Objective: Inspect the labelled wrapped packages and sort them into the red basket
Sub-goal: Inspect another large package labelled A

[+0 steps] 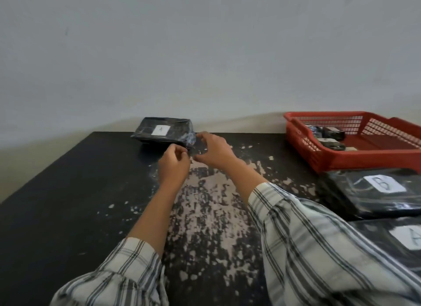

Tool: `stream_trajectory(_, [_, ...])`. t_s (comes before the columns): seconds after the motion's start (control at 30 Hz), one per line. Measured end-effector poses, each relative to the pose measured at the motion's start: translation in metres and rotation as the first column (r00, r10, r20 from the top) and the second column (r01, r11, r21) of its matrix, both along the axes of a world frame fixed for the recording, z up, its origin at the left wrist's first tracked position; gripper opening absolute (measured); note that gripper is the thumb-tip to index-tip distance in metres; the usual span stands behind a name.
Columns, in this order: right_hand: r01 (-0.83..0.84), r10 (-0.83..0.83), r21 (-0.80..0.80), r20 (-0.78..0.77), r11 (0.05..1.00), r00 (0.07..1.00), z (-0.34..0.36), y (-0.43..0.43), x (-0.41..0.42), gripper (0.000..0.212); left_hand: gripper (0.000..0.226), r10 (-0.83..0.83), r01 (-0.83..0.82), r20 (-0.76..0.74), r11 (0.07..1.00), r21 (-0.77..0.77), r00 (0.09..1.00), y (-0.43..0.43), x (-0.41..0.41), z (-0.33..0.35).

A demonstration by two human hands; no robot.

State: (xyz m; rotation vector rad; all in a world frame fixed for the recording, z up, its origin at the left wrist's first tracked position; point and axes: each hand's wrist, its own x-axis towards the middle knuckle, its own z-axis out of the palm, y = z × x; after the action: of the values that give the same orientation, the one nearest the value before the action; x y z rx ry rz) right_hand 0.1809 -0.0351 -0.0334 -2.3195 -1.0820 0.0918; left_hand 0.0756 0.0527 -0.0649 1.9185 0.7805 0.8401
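1. The package marked 4 lies flat at the far edge of the black table, close to the wall, label facing up.
2. My right hand reaches to its near right corner. Thumb and forefinger pinch the crinkled loose wrap that sticks out there.
3. My left hand sits just beside the right, a little nearer me than that same corner. Its fingers are curled with the tips drawn together. Blur hides the tips, so I cannot tell whether any film is between them.
4. The body of the package lies beyond both hands and to their left, resting on the table. Neither hand is over or under it.
5. The red basket stands well off to the right at the table's far side, with a few small wrapped packages inside.
6. The package marked B lies just in front of the basket. The package marked A lies nearer me, partly behind my right sleeve.
7. A worn pale patch on the table lies between my forearms.
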Motion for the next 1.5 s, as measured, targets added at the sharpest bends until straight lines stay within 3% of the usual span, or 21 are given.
stream_trajectory(0.17, [0.000,-0.002,0.018,0.074,1.000,0.997,-0.001,0.053,0.013,0.111,0.010,0.121,-0.117,0.053,0.991,-0.072,0.991,0.019,0.003,-0.010])
stream_trajectory(0.3, [0.008,-0.007,-0.012,0.111,1.000,0.994,0.006,0.079,0.026,0.128,0.011,0.170,-0.155,0.093,0.977,-0.148,0.981,0.025,0.005,-0.011])
stream_trajectory(0.43, [-0.017,0.023,-0.072,0.087,0.997,0.996,0.007,0.093,0.034,0.132,0.011,0.141,-0.126,0.080,0.977,-0.173,0.987,0.025,0.006,-0.011])
stream_trajectory(0.6, [-0.019,0.030,-0.081,0.132,0.997,0.991,0.004,0.099,0.035,0.121,0.011,0.125,-0.112,0.061,0.977,-0.180,0.990,0.028,0.007,-0.011])
stream_trajectory(0.83, [0.019,-0.025,0.072,0.073,0.997,0.997,0.013,0.065,0.030,0.118,0.009,0.106,-0.098,0.034,0.976,-0.193,0.994,0.025,0.005,-0.009])
stream_trajectory(1.0, [0.020,-0.053,0.227,0.142,0.974,0.989,0.048,-0.006,0.023,0.115,0.009,0.118,0.009,0.273,0.906,-0.423,0.955,0.012,0.000,0.018])
stream_trajectory(1.07, [-0.012,-0.046,0.256,0.219,0.967,0.975,0.066,-0.039,0.019,0.113,0.022,0.109,0.098,0.395,0.878,-0.468,0.912,0.005,-0.004,0.043])
stream_trajectory(1.27, [-0.107,-0.024,0.312,0.387,0.944,0.922,0.108,-0.122,0.005,0.111,0.059,-0.091,0.412,0.614,0.817,-0.405,0.784,-0.043,-0.009,0.110])
stream_trajectory(1.43, [-0.136,-0.080,0.471,0.410,0.872,0.908,0.116,-0.159,0.005,0.110,0.052,-0.082,0.488,0.723,0.788,-0.375,0.686,-0.081,0.004,0.128])
stream_trajectory(1.5, [-0.077,-0.138,0.556,0.335,0.828,0.932,0.114,-0.168,0.005,0.112,0.051,-0.072,0.502,0.750,0.784,-0.364,0.657,-0.094,0.010,0.130])
